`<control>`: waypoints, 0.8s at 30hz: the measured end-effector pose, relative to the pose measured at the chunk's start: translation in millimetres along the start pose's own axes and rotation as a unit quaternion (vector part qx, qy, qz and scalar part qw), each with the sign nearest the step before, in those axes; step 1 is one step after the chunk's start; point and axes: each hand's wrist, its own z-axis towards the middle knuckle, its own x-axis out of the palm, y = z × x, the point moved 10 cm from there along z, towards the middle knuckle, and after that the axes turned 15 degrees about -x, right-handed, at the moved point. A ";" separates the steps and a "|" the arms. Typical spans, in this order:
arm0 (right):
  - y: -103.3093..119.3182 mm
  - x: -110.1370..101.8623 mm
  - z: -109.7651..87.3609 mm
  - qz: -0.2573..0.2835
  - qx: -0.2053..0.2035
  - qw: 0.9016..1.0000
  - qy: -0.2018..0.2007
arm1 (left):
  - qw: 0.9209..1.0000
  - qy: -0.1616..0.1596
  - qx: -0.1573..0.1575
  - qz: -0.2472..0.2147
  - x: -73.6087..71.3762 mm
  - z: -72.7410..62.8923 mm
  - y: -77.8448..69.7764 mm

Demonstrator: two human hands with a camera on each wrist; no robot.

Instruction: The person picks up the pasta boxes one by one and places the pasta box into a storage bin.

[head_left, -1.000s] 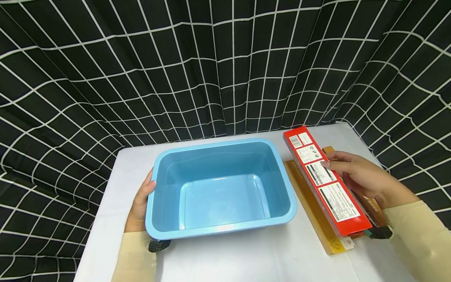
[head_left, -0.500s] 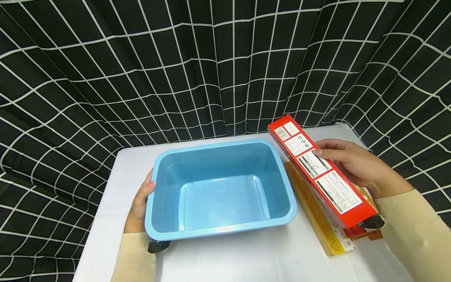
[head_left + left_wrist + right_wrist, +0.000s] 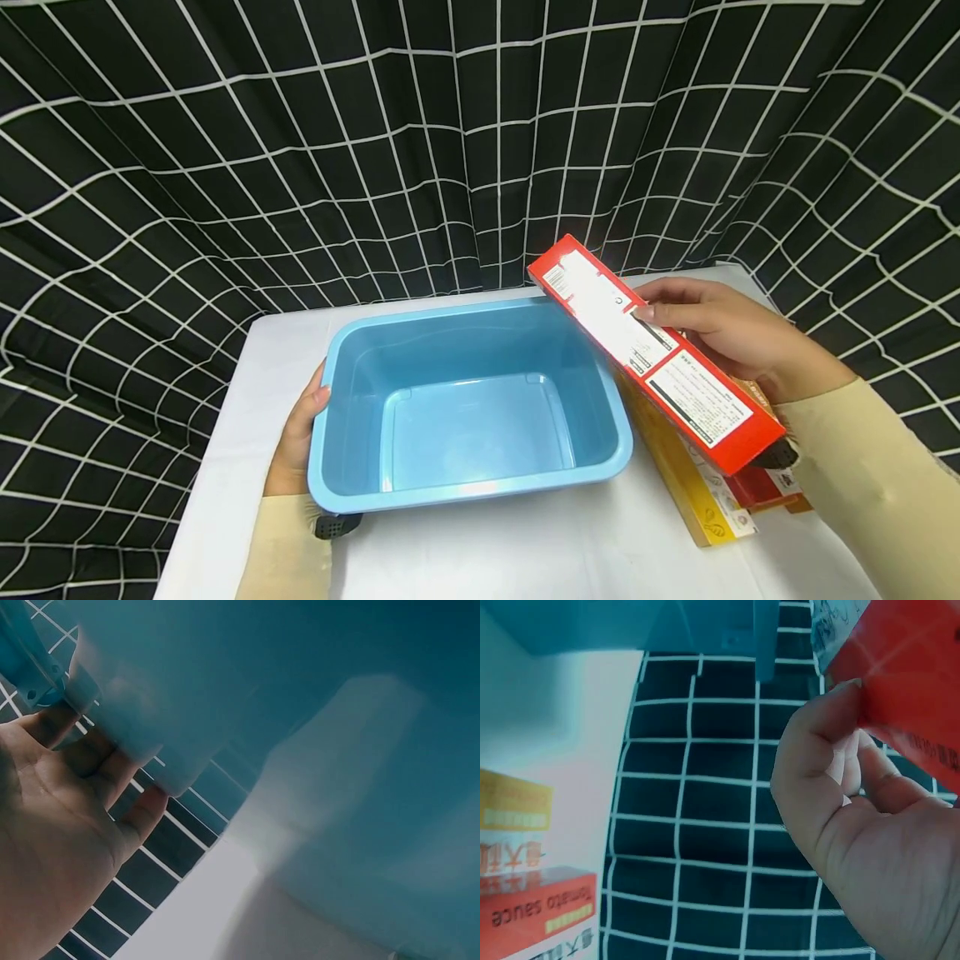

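A deep light-blue plastic tub (image 3: 465, 492) stands on the white-covered table. My left hand (image 3: 296, 437) grips its left end, thumb over the rim; in the left wrist view the fingers (image 3: 112, 776) lie against the tub's outer wall. A long red carton (image 3: 656, 354) with white label panels is in my right hand (image 3: 727, 333), pinched between thumb and fingers along its right edge. The carton slants, raised over the tub's far right corner, its far end past the rim. The right wrist view shows the thumb pressed on the red carton (image 3: 922, 682).
Right of the tub lie a long yellow box (image 3: 693, 504) and a dark red box (image 3: 757, 487), partly under the raised carton. One red box reads "Tomato sauce" (image 3: 540, 915) in the right wrist view. Black curtain (image 3: 495, 150) with white grid lines surrounds the table.
My right hand has lifted the red carton off the other boxes and carried it left and away from me, turning it toward the tub. The left hand and tub have stayed put.
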 end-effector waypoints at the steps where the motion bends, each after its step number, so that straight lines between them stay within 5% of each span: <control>1: 1.9 2.8 1.6 -0.001 0.000 1.000 0.002 | 1.000 0.001 0.000 -0.001 0.3 -0.3 -0.4; 24: 60.5 76.4 43.9 -0.055 -0.044 0.994 0.078 | 1.000 0.014 0.004 -0.013 1.5 1.5 -2.1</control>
